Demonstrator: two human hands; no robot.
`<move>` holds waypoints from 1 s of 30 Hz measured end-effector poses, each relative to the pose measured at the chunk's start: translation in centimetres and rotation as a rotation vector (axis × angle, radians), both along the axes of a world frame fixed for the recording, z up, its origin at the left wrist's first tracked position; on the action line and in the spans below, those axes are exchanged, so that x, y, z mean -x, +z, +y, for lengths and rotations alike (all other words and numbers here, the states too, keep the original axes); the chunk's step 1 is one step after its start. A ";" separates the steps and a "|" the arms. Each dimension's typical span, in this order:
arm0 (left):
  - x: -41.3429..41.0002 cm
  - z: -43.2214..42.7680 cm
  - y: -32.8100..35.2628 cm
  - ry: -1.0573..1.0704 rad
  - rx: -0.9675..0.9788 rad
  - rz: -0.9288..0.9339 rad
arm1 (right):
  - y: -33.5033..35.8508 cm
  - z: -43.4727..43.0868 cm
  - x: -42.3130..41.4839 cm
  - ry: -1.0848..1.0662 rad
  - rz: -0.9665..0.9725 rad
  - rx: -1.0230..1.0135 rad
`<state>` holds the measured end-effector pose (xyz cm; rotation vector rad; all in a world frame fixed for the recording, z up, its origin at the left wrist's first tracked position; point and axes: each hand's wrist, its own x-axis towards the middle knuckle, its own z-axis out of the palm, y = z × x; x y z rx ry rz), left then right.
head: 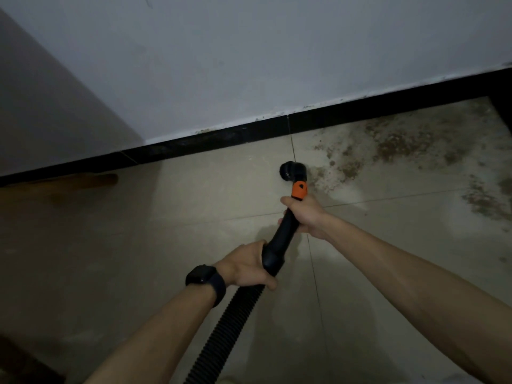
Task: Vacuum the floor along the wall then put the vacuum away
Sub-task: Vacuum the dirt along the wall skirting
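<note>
A black vacuum wand (282, 234) with an orange collar (299, 190) ends in a round black brush nozzle (293, 171) that sits on the beige tiled floor (166, 231), a short way from the black skirting (221, 135) of the white wall. My right hand (307, 214) grips the wand just below the orange collar. My left hand (249, 266), with a black watch on its wrist, grips the wand's lower end where the ribbed black hose (230, 322) joins. Brown dirt (393, 145) lies scattered on the tiles to the right of the nozzle.
A brown wooden piece (83, 182) lies along the skirting at the left. The wall (249, 56) meets a darker side wall (50, 106) at the left. The skirting turns a corner at the far right (501, 106). The hose runs down out of view between my arms.
</note>
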<state>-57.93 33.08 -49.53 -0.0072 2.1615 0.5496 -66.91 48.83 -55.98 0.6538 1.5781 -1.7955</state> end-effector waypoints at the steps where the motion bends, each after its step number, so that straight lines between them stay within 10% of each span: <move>1: 0.3 0.6 0.0 -0.009 -0.003 0.007 | 0.0 0.3 0.2 -0.012 0.009 -0.008; 14: -2.3 3.7 -1.1 -0.254 -0.040 -0.027 | -2.2 5.6 -5.9 -0.166 -0.014 -0.253; 30: -0.7 0.5 -2.2 0.056 -0.107 0.028 | 0.5 -0.7 0.8 0.115 0.028 -0.273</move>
